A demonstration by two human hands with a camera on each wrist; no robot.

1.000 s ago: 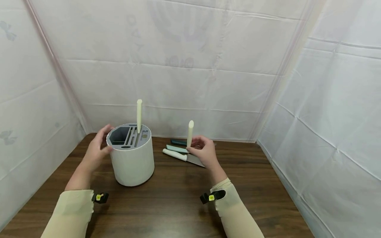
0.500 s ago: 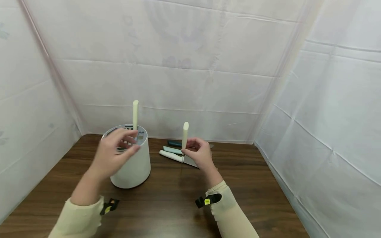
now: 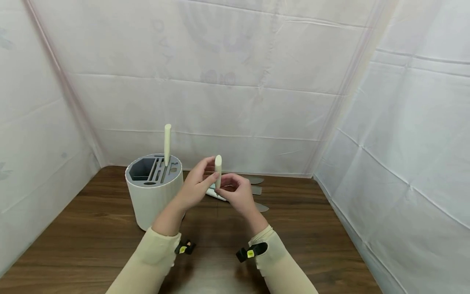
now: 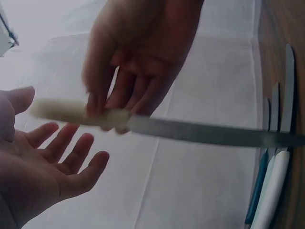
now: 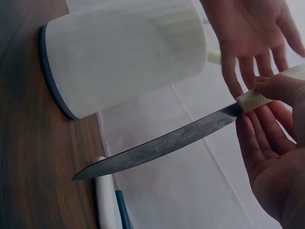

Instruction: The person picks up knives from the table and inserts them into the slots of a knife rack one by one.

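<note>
My right hand (image 3: 235,192) pinches a cream-handled knife (image 3: 218,165) by the lower end of its handle, handle up and blade down. In the right wrist view its fingers (image 5: 267,93) grip the handle just above the bare steel blade (image 5: 157,149). My left hand (image 3: 196,183) is beside the handle with straight, spread fingers; the left wrist view shows its palm (image 4: 45,164) open and apart from the knife handle (image 4: 76,112). A white round knife block (image 3: 156,200) stands to the left, with one cream-handled knife (image 3: 167,139) upright in a slot.
Three more knives (image 3: 257,190) lie on the brown wooden table (image 3: 312,237) behind my hands, their handles mostly hidden. White sheeting walls (image 3: 235,81) close in the back and both sides.
My left hand has left the side of the knife block and swung right to the held knife. My right hand has carried the knife a little left, toward the centre.
</note>
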